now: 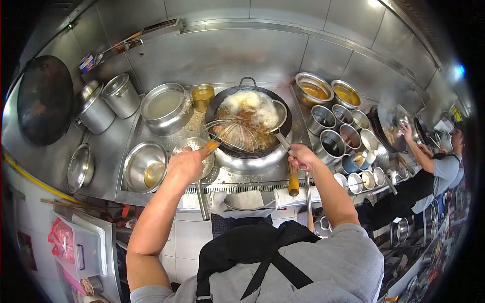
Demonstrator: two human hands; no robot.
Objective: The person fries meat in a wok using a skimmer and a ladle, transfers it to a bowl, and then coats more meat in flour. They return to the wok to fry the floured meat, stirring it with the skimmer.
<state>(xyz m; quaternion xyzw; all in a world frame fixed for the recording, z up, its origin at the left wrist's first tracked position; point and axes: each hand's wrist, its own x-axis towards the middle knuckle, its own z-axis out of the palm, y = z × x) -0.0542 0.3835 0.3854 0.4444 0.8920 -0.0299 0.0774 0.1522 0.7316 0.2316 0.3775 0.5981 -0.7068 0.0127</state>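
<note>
Two bare hands are working at the near edge of a steel cooking range: the left hand [186, 164] is wrapping tight around the orange-tipped handle of a round wire-mesh skimmer [231, 135], and the right hand [302, 155] is clenching the long steel handle of a ladle [279, 119]. Both tools are reaching toward twelve o'clock into one black round wok [247, 121], which is holding bubbling golden oil and frying food at the centre of the range. One white folded cloth [245, 200] is lying on the front ledge between the forearms. At nine o'clock one perforated steel strainer [194, 151] and one shallow steel bowl [145, 165] are crowding the left hand, with a wide steel basin [164, 107] behind. At three o'clock roughly a dozen small steel seasoning pots [333, 143] are hemming in the right hand. Farther right, another person's hand [406, 132] is reaching to a second wok [386, 129]. At eleven o'clock two lidded steel pots [108, 103] are standing against the steel back wall [222, 53].
</note>
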